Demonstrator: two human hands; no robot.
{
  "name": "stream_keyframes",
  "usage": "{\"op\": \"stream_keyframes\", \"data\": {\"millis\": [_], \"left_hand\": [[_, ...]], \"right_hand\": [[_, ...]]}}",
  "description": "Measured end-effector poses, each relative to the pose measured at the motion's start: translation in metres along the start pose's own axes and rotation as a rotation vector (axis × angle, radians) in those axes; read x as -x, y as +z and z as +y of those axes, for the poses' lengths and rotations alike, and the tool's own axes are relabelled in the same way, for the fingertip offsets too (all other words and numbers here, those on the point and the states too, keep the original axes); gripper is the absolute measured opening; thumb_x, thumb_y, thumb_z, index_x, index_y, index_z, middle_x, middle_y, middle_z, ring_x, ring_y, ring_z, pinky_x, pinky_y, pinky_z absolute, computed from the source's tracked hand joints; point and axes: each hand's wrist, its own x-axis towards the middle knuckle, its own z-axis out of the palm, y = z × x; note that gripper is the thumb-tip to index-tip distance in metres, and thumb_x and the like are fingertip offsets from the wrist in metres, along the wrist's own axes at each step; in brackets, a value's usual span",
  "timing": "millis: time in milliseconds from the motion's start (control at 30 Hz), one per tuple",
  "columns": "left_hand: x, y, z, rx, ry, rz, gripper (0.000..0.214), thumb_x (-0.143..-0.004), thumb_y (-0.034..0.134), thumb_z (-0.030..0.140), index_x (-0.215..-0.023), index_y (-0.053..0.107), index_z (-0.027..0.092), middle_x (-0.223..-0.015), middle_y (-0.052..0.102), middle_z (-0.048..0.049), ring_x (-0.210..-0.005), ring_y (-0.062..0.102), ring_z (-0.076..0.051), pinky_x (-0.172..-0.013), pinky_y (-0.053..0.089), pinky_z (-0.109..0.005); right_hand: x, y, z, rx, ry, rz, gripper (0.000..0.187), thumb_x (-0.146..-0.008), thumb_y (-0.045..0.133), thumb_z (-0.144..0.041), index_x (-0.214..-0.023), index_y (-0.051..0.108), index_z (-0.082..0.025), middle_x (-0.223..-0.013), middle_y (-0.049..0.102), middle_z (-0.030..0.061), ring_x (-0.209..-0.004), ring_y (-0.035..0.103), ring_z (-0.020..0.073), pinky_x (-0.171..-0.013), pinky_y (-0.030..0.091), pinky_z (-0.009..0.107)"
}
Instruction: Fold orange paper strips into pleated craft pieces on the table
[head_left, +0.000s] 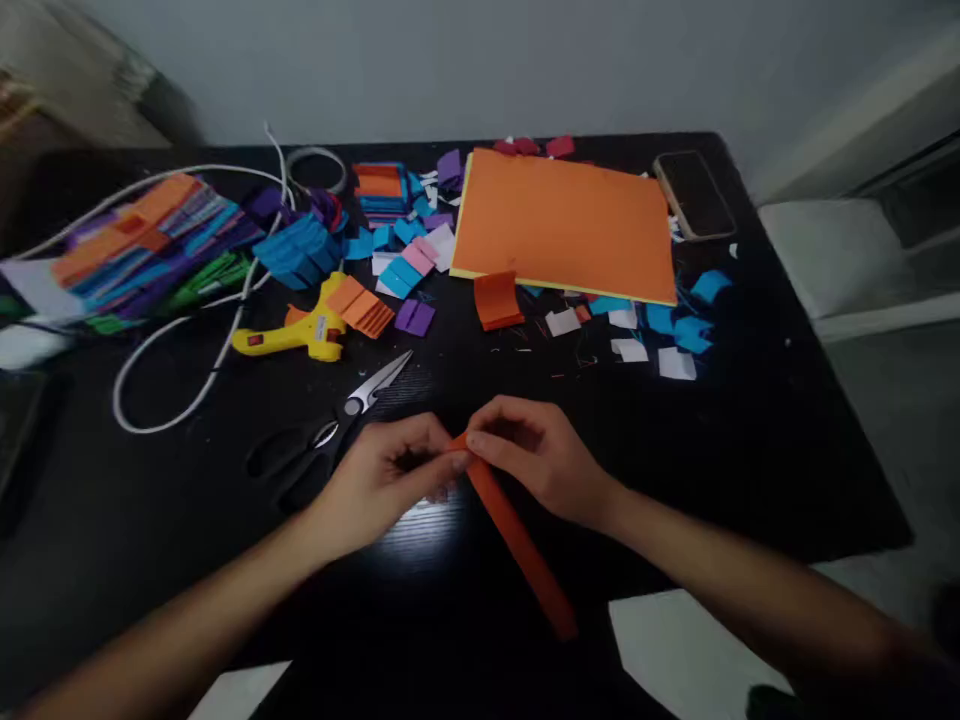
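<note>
An orange paper strip [520, 540] is pinched at its far end by both of my hands, and its long tail slants toward the near edge of the table. My left hand [397, 468] closes thumb and fingers on the tip from the left. From the right, my right hand [536, 455] pinches the same end, its thumb pressed close to the left thumb. Part of the strip's end is hidden between the fingertips. Black-handled scissors [352, 406] lie partly opened just left of my left hand, their blades pointing away.
Beyond my hands lie orange sheets [562, 225], a phone [695, 195], a yellow glue gun [300, 333] with a looping white cable [124, 385], a roll of tape [341, 175], and stacks of coloured paper strips [161, 245]. Small folded paper pieces [416, 317] are scattered about the black table [720, 470].
</note>
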Motion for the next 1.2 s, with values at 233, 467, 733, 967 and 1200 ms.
{"op": "stream_keyframes", "data": {"millis": [233, 467, 733, 967, 1200], "left_hand": [[-0.005, -0.002, 0.005, 0.016, 0.094, 0.072, 0.021, -0.097, 0.067, 0.024, -0.078, 0.066, 0.016, -0.067, 0.070, 0.0019, -0.060, 0.065, -0.008, -0.058, 0.053, -0.016], [-0.007, -0.002, 0.003, 0.019, 0.147, 0.088, 0.015, -0.097, 0.068, 0.019, -0.083, 0.070, 0.017, -0.069, 0.073, 0.0020, -0.061, 0.068, -0.008, -0.058, 0.056, -0.016], [-0.005, -0.009, -0.005, -0.298, 0.447, 0.345, 0.029, -0.086, 0.083, 0.018, -0.115, 0.075, 0.021, -0.095, 0.081, -0.0010, -0.081, 0.077, -0.013, -0.079, 0.064, -0.022], [-0.005, -0.011, -0.006, -0.440, 0.593, 0.320, 0.019, -0.089, 0.080, 0.016, -0.107, 0.079, 0.022, -0.097, 0.083, -0.0016, -0.085, 0.078, -0.013, -0.078, 0.063, -0.021], [-0.004, -0.011, -0.003, -0.439, 0.577, 0.305, 0.024, -0.088, 0.082, 0.015, -0.111, 0.079, 0.021, -0.094, 0.083, -0.0012, -0.078, 0.077, -0.012, -0.073, 0.063, -0.019]], "right_hand": [[0.000, 0.000, 0.001, -0.114, 0.069, -0.045, 0.017, -0.088, 0.079, -0.030, -0.090, 0.069, -0.017, -0.079, 0.072, 0.0005, -0.069, 0.070, 0.0136, -0.067, 0.055, 0.026], [0.000, 0.000, 0.003, -0.229, 0.134, -0.064, 0.024, -0.087, 0.083, -0.035, -0.088, 0.069, -0.016, -0.076, 0.077, 0.0024, -0.065, 0.075, 0.0145, -0.064, 0.062, 0.027], [-0.003, -0.002, 0.004, -0.325, 0.201, -0.064, 0.022, -0.089, 0.080, -0.034, -0.089, 0.068, -0.016, -0.074, 0.075, 0.0013, -0.061, 0.073, 0.0134, -0.056, 0.062, 0.024], [-0.002, -0.001, 0.000, -0.255, 0.214, -0.083, 0.019, -0.091, 0.079, -0.032, -0.092, 0.072, -0.014, -0.077, 0.075, 0.0012, -0.058, 0.069, 0.0100, -0.053, 0.058, 0.020], [-0.003, -0.002, 0.001, -0.268, 0.230, -0.073, 0.020, -0.089, 0.081, -0.032, -0.089, 0.073, -0.014, -0.076, 0.075, 0.0015, -0.058, 0.071, 0.0106, -0.055, 0.060, 0.021]]}}
